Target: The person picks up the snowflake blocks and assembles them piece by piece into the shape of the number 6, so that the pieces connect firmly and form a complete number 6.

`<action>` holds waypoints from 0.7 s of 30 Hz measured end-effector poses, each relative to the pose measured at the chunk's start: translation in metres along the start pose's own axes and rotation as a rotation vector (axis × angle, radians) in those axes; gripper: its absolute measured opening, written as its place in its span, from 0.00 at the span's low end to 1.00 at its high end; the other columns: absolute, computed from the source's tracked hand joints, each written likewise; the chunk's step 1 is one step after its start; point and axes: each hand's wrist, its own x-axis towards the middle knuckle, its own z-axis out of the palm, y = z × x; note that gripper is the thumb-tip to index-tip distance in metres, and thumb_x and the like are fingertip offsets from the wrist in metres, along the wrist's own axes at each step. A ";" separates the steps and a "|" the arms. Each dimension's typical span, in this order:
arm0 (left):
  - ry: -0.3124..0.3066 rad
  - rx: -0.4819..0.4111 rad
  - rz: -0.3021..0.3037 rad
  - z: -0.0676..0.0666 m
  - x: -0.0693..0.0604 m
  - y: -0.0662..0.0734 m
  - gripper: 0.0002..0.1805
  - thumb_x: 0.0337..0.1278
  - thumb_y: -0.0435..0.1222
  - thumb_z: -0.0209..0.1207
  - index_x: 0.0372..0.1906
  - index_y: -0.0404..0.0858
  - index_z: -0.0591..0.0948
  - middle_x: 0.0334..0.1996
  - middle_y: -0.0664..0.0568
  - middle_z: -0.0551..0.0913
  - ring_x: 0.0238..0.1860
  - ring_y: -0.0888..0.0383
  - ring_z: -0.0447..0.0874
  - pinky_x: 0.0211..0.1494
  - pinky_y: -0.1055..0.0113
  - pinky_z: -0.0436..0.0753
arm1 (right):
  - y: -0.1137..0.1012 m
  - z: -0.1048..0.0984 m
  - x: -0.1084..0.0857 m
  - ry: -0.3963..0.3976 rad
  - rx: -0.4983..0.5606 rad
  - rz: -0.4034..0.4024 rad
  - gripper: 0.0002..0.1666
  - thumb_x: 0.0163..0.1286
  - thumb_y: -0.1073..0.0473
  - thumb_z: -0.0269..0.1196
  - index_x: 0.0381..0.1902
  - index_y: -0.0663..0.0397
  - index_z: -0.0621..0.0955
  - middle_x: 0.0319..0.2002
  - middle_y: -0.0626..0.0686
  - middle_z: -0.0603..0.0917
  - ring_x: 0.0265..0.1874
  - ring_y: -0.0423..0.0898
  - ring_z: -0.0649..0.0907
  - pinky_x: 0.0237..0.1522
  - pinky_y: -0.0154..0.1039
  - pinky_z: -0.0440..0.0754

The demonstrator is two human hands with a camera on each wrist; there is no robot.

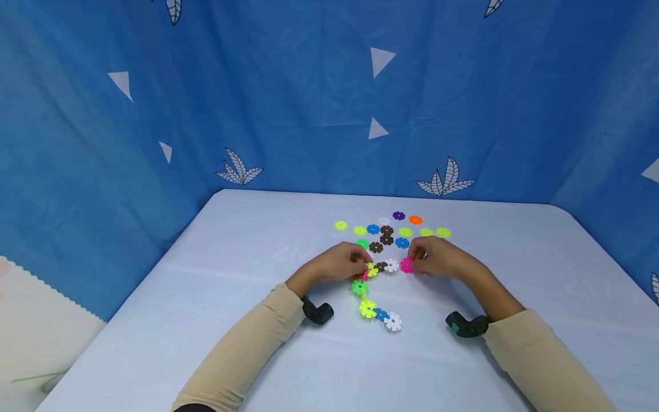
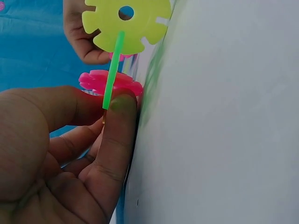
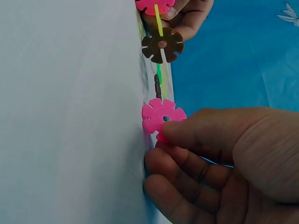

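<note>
A chain of slotted plastic flower discs curves across the white table in the head view. It includes a white end disc [image 1: 393, 321], a blue disc, a lower yellow disc [image 1: 368, 309] and a green disc [image 1: 359, 287]. My left hand [image 1: 342, 260] pinches the chain between thumb and fingers, by an upper yellow disc [image 1: 372, 269] and a pink disc [image 2: 110, 82]. From there a brown disc [image 3: 162, 45] and a white disc [image 1: 392, 265] lead right. My right hand [image 1: 437, 256] pinches another pink disc [image 3: 159, 115] beside that white disc; whether the two are joined I cannot tell.
Behind the hands lie several loose discs, among them a purple disc [image 1: 399, 216], an orange disc [image 1: 415, 220], a blue disc [image 1: 402, 243] and a brown disc [image 1: 376, 247]. A blue curtain [image 1: 319, 86] hangs along the table's far edge.
</note>
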 end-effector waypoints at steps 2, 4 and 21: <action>0.002 -0.012 -0.003 0.000 0.000 0.000 0.09 0.70 0.29 0.58 0.50 0.35 0.83 0.33 0.49 0.82 0.30 0.58 0.78 0.33 0.68 0.78 | -0.001 0.000 -0.001 -0.001 -0.018 -0.001 0.09 0.64 0.65 0.71 0.38 0.55 0.80 0.34 0.53 0.79 0.33 0.49 0.78 0.32 0.39 0.81; 0.003 -0.025 -0.004 0.000 0.000 0.000 0.08 0.70 0.29 0.58 0.49 0.34 0.83 0.33 0.48 0.82 0.30 0.58 0.79 0.34 0.68 0.79 | -0.002 0.001 -0.002 -0.001 -0.026 0.000 0.10 0.63 0.65 0.71 0.37 0.54 0.79 0.33 0.52 0.79 0.33 0.49 0.78 0.32 0.39 0.81; -0.003 -0.019 -0.001 0.001 -0.002 0.002 0.12 0.70 0.29 0.57 0.54 0.35 0.82 0.33 0.47 0.83 0.32 0.56 0.82 0.37 0.66 0.82 | -0.009 0.004 -0.003 0.014 -0.060 -0.048 0.10 0.63 0.64 0.72 0.34 0.53 0.79 0.33 0.51 0.80 0.34 0.49 0.78 0.33 0.39 0.81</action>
